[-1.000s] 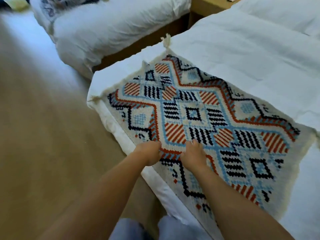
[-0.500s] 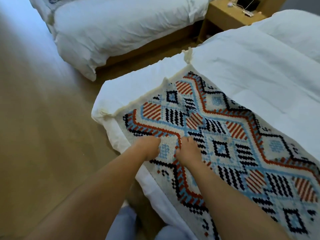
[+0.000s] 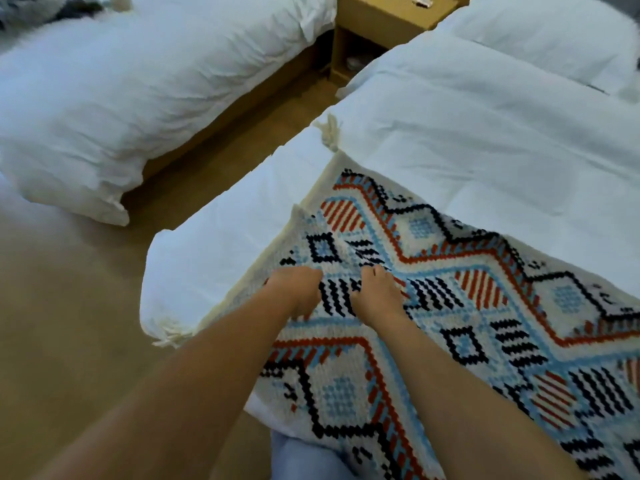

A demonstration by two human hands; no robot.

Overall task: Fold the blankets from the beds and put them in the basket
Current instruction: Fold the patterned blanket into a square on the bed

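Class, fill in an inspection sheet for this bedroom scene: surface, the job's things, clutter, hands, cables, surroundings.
Surface: near bed, white duvet, lightly creased.
Job's things: patterned blanket lying spread on the near bed, tassels at its corners; basket not in view.
Clutter: small blurred items on the nightstand; dark fabric on the far bed, too blurred to identify.
Hands: left hand and right hand side by side on the patterned blanket, fingers curled into the fabric.
Cables: nothing seen.
Surroundings: far bed with white duvet, wooden nightstand between the beds, tan floor.
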